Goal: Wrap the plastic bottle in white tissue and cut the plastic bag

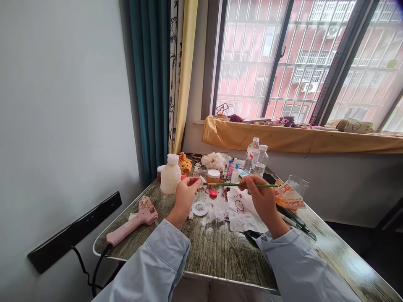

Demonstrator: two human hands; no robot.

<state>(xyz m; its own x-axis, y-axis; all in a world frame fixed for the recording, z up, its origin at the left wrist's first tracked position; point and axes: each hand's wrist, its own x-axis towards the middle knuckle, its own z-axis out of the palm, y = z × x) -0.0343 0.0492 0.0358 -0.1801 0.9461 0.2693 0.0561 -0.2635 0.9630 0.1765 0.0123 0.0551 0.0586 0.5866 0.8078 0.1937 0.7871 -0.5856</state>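
Observation:
My right hand [258, 196] is closed on a thin green paintbrush [231, 184], whose tip points left. Close to that tip, my left hand [188, 193] pinches a small white piece [202, 180], too small to make out clearly. Just left of my left hand stands a whitish, paper-covered bottle [171, 175]. Between and below the hands lie a white ring-shaped lid [199, 208], a red cap [213, 194] and scraps of white tissue [217, 213]. A white sheet with a red drawing [241, 207] lies beside my right hand. Behind the brush is a jar with a white lid [213, 174].
A pink glue gun [134, 224] with a black cord lies at the table's left. Two clear bottles [260, 161] stand at the back. Dark-handled scissors [297, 221] and a clear cup with an orange wrapper [291, 193] are at the right. An orange knitted item [184, 163] sits behind.

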